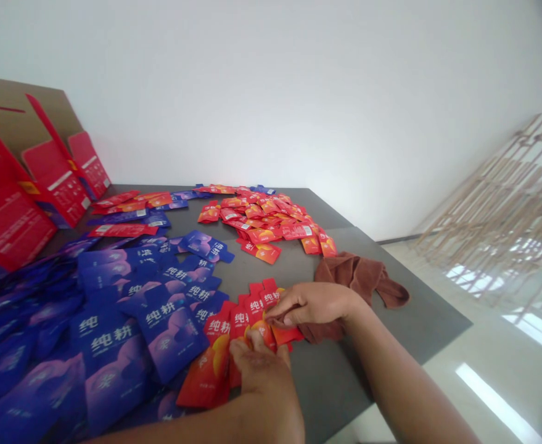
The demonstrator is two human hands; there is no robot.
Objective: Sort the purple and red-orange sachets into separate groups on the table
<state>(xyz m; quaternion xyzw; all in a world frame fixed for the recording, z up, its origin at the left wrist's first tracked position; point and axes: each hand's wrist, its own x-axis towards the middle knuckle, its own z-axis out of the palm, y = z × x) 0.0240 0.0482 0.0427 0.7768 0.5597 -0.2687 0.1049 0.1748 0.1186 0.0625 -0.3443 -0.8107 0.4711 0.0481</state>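
My left hand (259, 364) is closed around a fanned stack of red sachets (234, 333) low on the dark table (418, 320). My right hand (310, 303) rests on the top of the same stack, fingers curled and pinching the uppermost red sachet. Both hands meet over the stack near the table's front edge. Several blue sachets (160, 314) with white print lie spread just left of the stack.
A brown cloth (358, 274) lies crumpled behind my right hand. A heap of red sachets (266, 219) sits mid-table. Open red cartons (34, 179) stand at the far left. A wooden lattice (506, 203) leans on the floor to the right.
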